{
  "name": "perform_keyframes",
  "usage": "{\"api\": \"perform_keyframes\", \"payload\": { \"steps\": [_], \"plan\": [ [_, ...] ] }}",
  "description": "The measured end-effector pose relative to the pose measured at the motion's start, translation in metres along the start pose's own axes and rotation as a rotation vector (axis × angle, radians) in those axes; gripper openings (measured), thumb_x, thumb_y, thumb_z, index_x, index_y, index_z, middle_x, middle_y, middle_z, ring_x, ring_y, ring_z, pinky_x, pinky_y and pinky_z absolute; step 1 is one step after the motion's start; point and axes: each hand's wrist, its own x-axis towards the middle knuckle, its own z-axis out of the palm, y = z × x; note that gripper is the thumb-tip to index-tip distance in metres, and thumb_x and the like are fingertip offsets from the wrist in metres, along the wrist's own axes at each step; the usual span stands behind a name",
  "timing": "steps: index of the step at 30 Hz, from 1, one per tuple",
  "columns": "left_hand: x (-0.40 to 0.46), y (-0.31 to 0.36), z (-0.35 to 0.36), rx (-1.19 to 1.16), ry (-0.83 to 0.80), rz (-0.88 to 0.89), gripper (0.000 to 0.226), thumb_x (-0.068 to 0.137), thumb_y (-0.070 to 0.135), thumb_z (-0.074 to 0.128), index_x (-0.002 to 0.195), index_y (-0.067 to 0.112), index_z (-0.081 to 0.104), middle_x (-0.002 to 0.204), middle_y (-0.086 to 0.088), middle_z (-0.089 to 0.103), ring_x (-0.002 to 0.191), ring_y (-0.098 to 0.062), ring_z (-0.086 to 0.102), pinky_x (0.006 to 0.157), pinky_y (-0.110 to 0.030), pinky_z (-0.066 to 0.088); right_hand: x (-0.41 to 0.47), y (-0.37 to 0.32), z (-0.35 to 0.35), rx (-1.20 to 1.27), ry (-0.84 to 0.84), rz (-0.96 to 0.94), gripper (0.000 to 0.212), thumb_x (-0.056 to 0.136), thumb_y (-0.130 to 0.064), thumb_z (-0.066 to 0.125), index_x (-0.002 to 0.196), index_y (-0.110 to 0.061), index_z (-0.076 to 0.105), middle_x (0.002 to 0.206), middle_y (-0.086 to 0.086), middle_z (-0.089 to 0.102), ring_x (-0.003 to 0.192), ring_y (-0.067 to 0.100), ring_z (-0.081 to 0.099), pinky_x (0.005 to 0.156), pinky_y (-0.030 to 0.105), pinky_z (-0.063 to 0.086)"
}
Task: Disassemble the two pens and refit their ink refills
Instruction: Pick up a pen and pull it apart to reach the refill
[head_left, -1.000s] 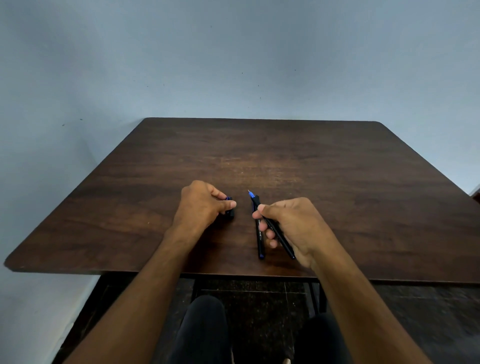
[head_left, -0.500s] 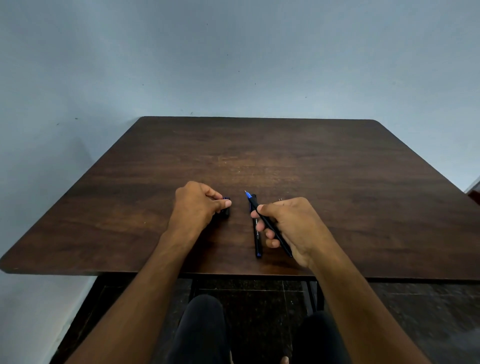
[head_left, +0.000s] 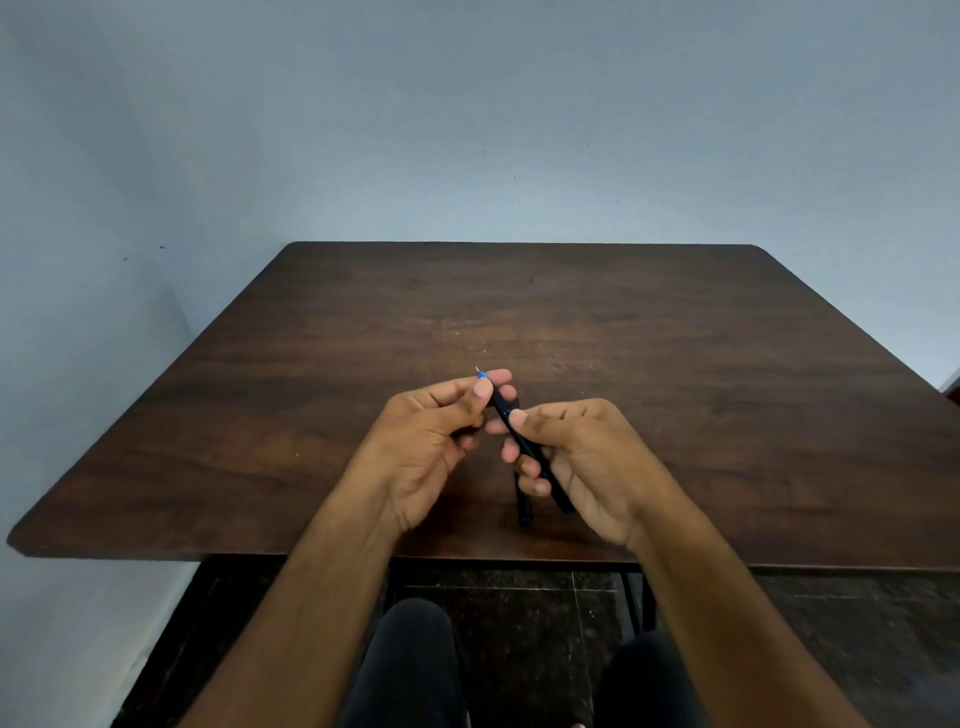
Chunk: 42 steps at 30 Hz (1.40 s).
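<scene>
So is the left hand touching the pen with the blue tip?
Touching. The head view shows the left hand pinching the pen just below its blue tip, while the right hand grips the barrel.

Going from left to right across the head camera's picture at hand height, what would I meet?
Left hand pinching the tip end → held pen → right hand gripping its barrel. All are above the table. A second pen lies underneath, its order unclear.
</scene>
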Motion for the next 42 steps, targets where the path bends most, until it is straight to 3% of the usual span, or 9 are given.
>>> {"api": "perform_keyframes", "payload": {
  "steps": [10, 15, 18, 20, 24, 32, 37, 39, 42],
  "plan": [
    [0.001, -0.004, 0.007, -0.02, 0.17, 0.078, 0.026, 0.069, 0.024, 0.078, 0.089, 0.008, 0.08, 0.086, -0.01, 0.077, 0.067, -0.017, 0.043, 0.066, -0.026, 0.04, 0.004, 0.007, -0.005, -0.151, 0.032, -0.158, 0.023, 0.1, -0.007, 0.061, 0.089, 0.006, 0.077, 0.061, 0.007, 0.06, 0.05, 0.01, 0.046, 0.043, 0.021, 0.036],
    [0.005, -0.009, 0.008, -0.063, 0.243, 0.04, 0.036, 0.054, 0.036, 0.089, 0.07, 0.01, 0.071, 0.06, -0.002, 0.049, 0.056, -0.013, 0.039, 0.057, -0.024, 0.038, 0.004, 0.007, -0.006, -0.259, 0.054, -0.2, 0.02, 0.099, -0.01, 0.064, 0.087, -0.002, 0.079, 0.062, 0.005, 0.062, 0.049, 0.007, 0.048, 0.044, 0.019, 0.039],
    [0.004, -0.008, 0.006, 0.001, 0.122, 0.024, 0.035, 0.06, 0.044, 0.085, 0.072, 0.016, 0.068, 0.066, -0.001, 0.057, 0.063, -0.012, 0.049, 0.067, -0.026, 0.041, 0.004, 0.007, -0.007, -0.275, 0.061, -0.209, 0.021, 0.099, -0.011, 0.064, 0.088, -0.002, 0.08, 0.062, 0.005, 0.063, 0.051, 0.008, 0.048, 0.044, 0.019, 0.039],
    [0.001, -0.006, 0.004, 0.035, 0.007, 0.018, 0.038, 0.069, 0.045, 0.079, 0.094, 0.017, 0.076, 0.088, 0.002, 0.074, 0.072, -0.009, 0.058, 0.077, -0.028, 0.04, 0.005, 0.007, -0.007, -0.283, 0.074, -0.217, 0.022, 0.099, -0.011, 0.064, 0.088, -0.002, 0.08, 0.063, 0.005, 0.063, 0.051, 0.009, 0.048, 0.044, 0.02, 0.039],
    [-0.001, -0.004, 0.002, 0.003, -0.065, 0.04, 0.034, 0.089, 0.023, 0.063, 0.121, 0.013, 0.069, 0.119, -0.004, 0.074, 0.078, -0.006, 0.059, 0.071, -0.024, 0.038, 0.006, 0.007, -0.009, -0.28, 0.092, -0.212, 0.021, 0.099, -0.01, 0.064, 0.09, 0.001, 0.079, 0.064, 0.007, 0.062, 0.052, 0.011, 0.047, 0.044, 0.02, 0.038],
    [0.004, -0.004, 0.006, -0.038, 0.126, 0.038, 0.023, 0.067, 0.027, 0.083, 0.083, 0.011, 0.078, 0.089, -0.006, 0.076, 0.065, -0.009, 0.048, 0.057, -0.021, 0.038, 0.007, 0.007, -0.008, -0.274, 0.059, -0.194, 0.021, 0.099, -0.013, 0.065, 0.088, -0.004, 0.08, 0.064, 0.006, 0.065, 0.05, 0.009, 0.051, 0.045, 0.021, 0.041],
    [0.007, -0.004, 0.012, -0.002, 0.14, 0.034, 0.035, 0.057, 0.041, 0.086, 0.065, 0.019, 0.061, 0.057, 0.006, 0.059, 0.061, -0.011, 0.046, 0.057, -0.024, 0.034, 0.006, 0.007, -0.007, -0.277, 0.052, -0.201, 0.021, 0.099, -0.013, 0.065, 0.089, -0.004, 0.08, 0.065, 0.006, 0.065, 0.051, 0.01, 0.051, 0.045, 0.021, 0.041],
    [0.004, -0.002, 0.01, 0.038, 0.05, 0.028, 0.033, 0.063, 0.048, 0.082, 0.073, 0.019, 0.07, 0.068, 0.004, 0.066, 0.066, -0.01, 0.053, 0.067, -0.026, 0.038, 0.006, 0.006, -0.008, -0.281, 0.063, -0.209, 0.021, 0.099, -0.013, 0.065, 0.089, -0.005, 0.081, 0.064, 0.005, 0.066, 0.051, 0.01, 0.051, 0.044, 0.021, 0.042],
    [0.001, 0.001, 0.001, 0.071, -0.062, 0.01, 0.034, 0.086, 0.04, 0.068, 0.113, 0.02, 0.075, 0.115, 0.004, 0.075, 0.088, -0.009, 0.056, 0.082, -0.032, 0.039, 0.007, 0.005, -0.011, -0.286, 0.089, -0.213, 0.02, 0.099, -0.013, 0.064, 0.09, -0.005, 0.081, 0.065, 0.006, 0.066, 0.052, 0.012, 0.051, 0.044, 0.021, 0.042]
  ]
}}
